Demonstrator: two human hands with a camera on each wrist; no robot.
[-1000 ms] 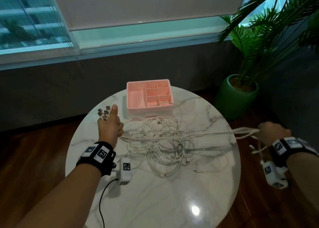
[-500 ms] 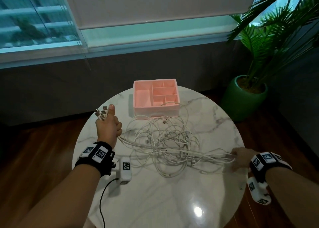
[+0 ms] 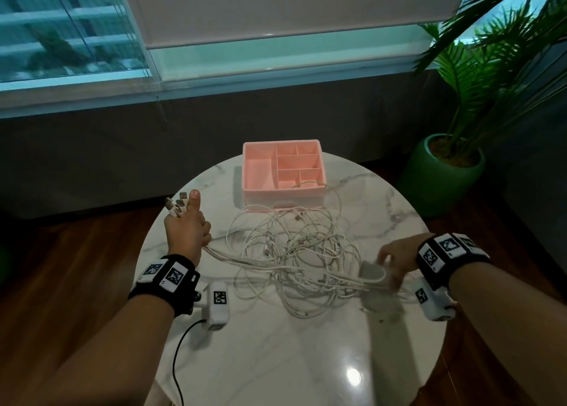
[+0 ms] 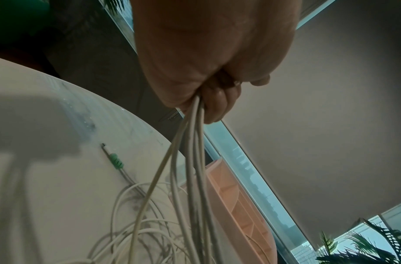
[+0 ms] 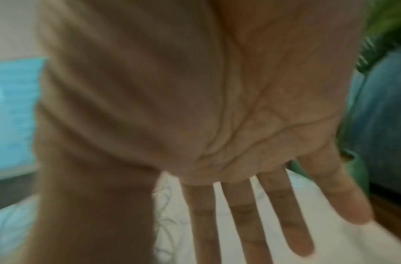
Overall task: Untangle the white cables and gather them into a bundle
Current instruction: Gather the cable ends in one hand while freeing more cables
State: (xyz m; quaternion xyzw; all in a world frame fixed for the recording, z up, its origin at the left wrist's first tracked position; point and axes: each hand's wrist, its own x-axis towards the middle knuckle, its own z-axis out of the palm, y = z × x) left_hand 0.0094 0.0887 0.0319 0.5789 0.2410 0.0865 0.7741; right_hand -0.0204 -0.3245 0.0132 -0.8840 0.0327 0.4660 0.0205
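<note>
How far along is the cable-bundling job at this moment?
Done: the left hand grips several white cables' USB plug ends together. In hand: the open right hand reaches over the strands. Left: most white cables lie looped and tangled on the round marble table.

No legible text, brand or number; only black-and-white coded marker squares on wristbands (image 3: 167, 275) and wrist units (image 3: 219, 298).

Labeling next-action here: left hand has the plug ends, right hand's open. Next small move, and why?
Probably: close the right hand round the strands by its fingers and draw outward. The left hand grips the white cables with plugs sticking up; the right is spread, holding nothing, and loops lie tangled on the table.
</note>
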